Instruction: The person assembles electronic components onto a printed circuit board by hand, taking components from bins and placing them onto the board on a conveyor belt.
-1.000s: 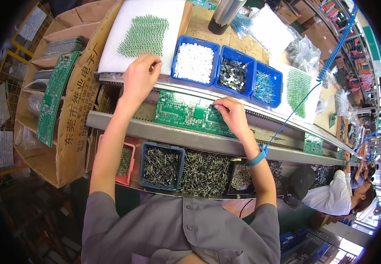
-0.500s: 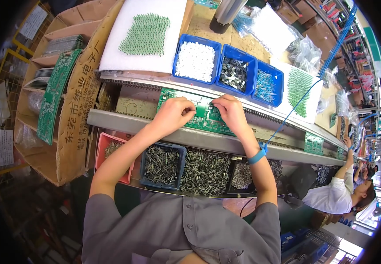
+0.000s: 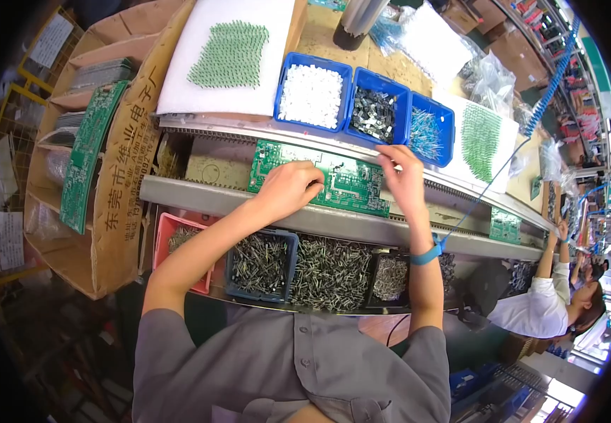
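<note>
A green circuit board (image 3: 351, 176) lies between the rails of the conveyor. Over its left half my left hand (image 3: 291, 189) is closed, thumb and fingertips together; whatever they may pinch is too small to make out. My right hand (image 3: 405, 182), a blue wrist strap (image 3: 427, 255) on its arm, hovers past the board's right end, below the blue bins. Its thumb and forefinger are a little apart, with nothing visible between them. Nearest this hand are the bin of blue-leaded parts (image 3: 425, 135) and the bin of dark parts (image 3: 373, 114).
White parts fill another blue bin (image 3: 310, 97). Foam sheets (image 3: 179, 77) hold rows of green parts. Metal-legged parts fill trays (image 3: 330, 271) along the near edge. A cardboard box (image 3: 126, 190) with boards stands left. A coiled blue cord (image 3: 556, 74) hangs right; a co-worker (image 3: 534, 307) works beyond.
My right hand has left the board, moving right with its fingers parting. My left hand stays over the board, shifted slightly right and down.
</note>
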Action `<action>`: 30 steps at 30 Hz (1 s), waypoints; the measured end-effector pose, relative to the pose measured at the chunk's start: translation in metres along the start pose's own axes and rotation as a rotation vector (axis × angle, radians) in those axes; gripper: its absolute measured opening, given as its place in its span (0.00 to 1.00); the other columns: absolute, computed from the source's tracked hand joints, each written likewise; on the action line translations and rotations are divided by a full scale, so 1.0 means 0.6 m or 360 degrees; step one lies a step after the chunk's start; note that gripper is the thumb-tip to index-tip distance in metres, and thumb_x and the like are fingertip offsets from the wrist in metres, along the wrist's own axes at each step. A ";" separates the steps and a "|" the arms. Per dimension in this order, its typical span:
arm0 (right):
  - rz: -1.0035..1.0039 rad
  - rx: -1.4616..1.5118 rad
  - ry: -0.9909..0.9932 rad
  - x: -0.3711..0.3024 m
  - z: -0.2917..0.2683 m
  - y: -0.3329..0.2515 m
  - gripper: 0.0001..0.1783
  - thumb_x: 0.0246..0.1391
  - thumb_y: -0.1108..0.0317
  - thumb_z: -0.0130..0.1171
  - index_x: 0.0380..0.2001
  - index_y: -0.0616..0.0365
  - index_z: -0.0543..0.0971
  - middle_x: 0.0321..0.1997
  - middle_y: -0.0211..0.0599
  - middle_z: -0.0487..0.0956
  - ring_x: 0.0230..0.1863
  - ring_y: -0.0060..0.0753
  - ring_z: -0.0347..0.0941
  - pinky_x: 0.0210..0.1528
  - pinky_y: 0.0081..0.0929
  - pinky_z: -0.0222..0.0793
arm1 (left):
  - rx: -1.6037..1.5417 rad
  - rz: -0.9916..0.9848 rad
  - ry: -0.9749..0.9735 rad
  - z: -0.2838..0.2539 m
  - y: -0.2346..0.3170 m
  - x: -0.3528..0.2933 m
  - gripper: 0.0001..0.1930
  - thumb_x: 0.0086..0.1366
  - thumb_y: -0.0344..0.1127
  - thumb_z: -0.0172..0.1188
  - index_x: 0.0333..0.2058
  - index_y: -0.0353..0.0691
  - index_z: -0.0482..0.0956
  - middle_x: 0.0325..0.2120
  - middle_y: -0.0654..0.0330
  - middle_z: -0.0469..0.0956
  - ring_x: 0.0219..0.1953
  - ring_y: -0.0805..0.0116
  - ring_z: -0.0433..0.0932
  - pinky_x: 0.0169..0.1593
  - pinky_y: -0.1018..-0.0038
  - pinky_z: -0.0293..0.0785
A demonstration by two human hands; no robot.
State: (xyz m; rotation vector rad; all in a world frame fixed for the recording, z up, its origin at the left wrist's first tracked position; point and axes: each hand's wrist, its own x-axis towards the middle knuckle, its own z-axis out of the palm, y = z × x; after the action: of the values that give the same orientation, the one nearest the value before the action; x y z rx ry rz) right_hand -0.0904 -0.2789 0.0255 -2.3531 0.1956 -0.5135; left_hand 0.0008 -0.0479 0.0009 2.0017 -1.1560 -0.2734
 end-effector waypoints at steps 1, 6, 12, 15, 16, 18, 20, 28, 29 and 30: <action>0.0008 -0.0019 0.0064 0.000 -0.013 0.007 0.08 0.52 0.77 0.58 0.37 0.63 0.81 0.34 0.42 0.79 0.29 0.36 0.75 0.32 0.26 0.70 | 0.0024 0.0007 -0.0001 0.000 0.000 0.000 0.05 0.54 0.32 0.62 0.29 0.38 0.80 0.26 0.57 0.78 0.29 0.56 0.78 0.33 0.64 0.73; 0.0121 -0.0130 0.0274 -0.015 -0.082 0.054 0.08 0.54 0.76 0.57 0.38 0.63 0.81 0.33 0.40 0.79 0.30 0.29 0.74 0.33 0.22 0.69 | 0.0040 -0.0021 -0.0011 0.002 0.000 0.001 0.05 0.55 0.32 0.62 0.29 0.38 0.80 0.26 0.57 0.77 0.29 0.56 0.78 0.33 0.64 0.73; 0.0375 -0.0251 0.0510 -0.044 -0.148 0.116 0.09 0.56 0.72 0.57 0.39 0.60 0.82 0.34 0.35 0.81 0.32 0.23 0.74 0.33 0.20 0.69 | 0.0077 -0.0033 -0.0046 0.000 0.001 0.004 0.05 0.55 0.32 0.62 0.29 0.38 0.80 0.26 0.57 0.77 0.29 0.55 0.78 0.33 0.64 0.73; 0.0448 -0.0196 0.0578 -0.058 -0.171 0.154 0.09 0.57 0.71 0.58 0.40 0.60 0.82 0.37 0.34 0.82 0.33 0.20 0.74 0.34 0.19 0.69 | 0.0081 -0.0049 -0.0095 -0.002 0.002 0.007 0.05 0.55 0.33 0.62 0.29 0.38 0.80 0.26 0.56 0.77 0.30 0.55 0.78 0.33 0.63 0.73; 0.0480 -0.0190 0.0605 -0.061 -0.174 0.162 0.10 0.57 0.71 0.58 0.40 0.61 0.82 0.34 0.33 0.81 0.30 0.18 0.73 0.32 0.18 0.68 | 0.0078 -0.0066 -0.0124 -0.003 0.002 0.008 0.05 0.55 0.33 0.62 0.29 0.38 0.80 0.26 0.56 0.77 0.30 0.55 0.78 0.34 0.63 0.73; 0.0532 -0.0184 0.0606 -0.065 -0.182 0.169 0.10 0.57 0.71 0.58 0.40 0.61 0.82 0.33 0.33 0.81 0.29 0.18 0.72 0.31 0.17 0.67 | 0.0079 -0.0082 -0.0148 -0.004 0.001 0.010 0.05 0.55 0.32 0.62 0.28 0.38 0.80 0.26 0.56 0.77 0.30 0.55 0.78 0.34 0.63 0.73; 0.0582 -0.0177 0.0605 -0.068 -0.186 0.174 0.10 0.56 0.71 0.58 0.40 0.62 0.82 0.31 0.32 0.81 0.28 0.17 0.70 0.30 0.17 0.66 | 0.0080 -0.0099 -0.0169 -0.004 0.002 0.011 0.05 0.55 0.32 0.62 0.28 0.38 0.80 0.27 0.56 0.78 0.30 0.55 0.78 0.34 0.62 0.73; 0.0566 -0.0284 0.0683 -0.079 -0.202 0.199 0.10 0.55 0.71 0.59 0.39 0.63 0.82 0.25 0.30 0.79 0.25 0.16 0.69 0.29 0.17 0.65 | 0.0363 0.0093 -0.0247 0.007 0.016 0.021 0.04 0.54 0.32 0.60 0.27 0.38 0.77 0.28 0.56 0.75 0.35 0.54 0.77 0.37 0.61 0.74; 0.0575 -0.0298 0.0706 -0.079 -0.202 0.202 0.10 0.55 0.71 0.59 0.38 0.64 0.82 0.25 0.32 0.79 0.25 0.17 0.69 0.29 0.18 0.66 | 0.0348 0.0121 -0.0248 0.007 0.017 0.021 0.04 0.54 0.32 0.60 0.27 0.38 0.77 0.28 0.56 0.75 0.35 0.54 0.77 0.37 0.61 0.74; 0.0624 -0.0274 0.0741 -0.079 -0.202 0.214 0.10 0.54 0.71 0.59 0.38 0.64 0.82 0.25 0.33 0.80 0.25 0.18 0.70 0.30 0.19 0.66 | 0.0394 0.0110 -0.0267 0.006 0.016 0.021 0.04 0.54 0.32 0.61 0.27 0.38 0.77 0.27 0.56 0.75 0.35 0.54 0.77 0.38 0.61 0.73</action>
State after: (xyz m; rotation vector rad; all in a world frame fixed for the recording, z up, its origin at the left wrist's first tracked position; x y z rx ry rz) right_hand -0.1835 -0.4347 0.0054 -2.2384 0.9260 -0.8644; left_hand 0.0000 -0.0624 0.0078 2.1801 -1.4202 -0.2782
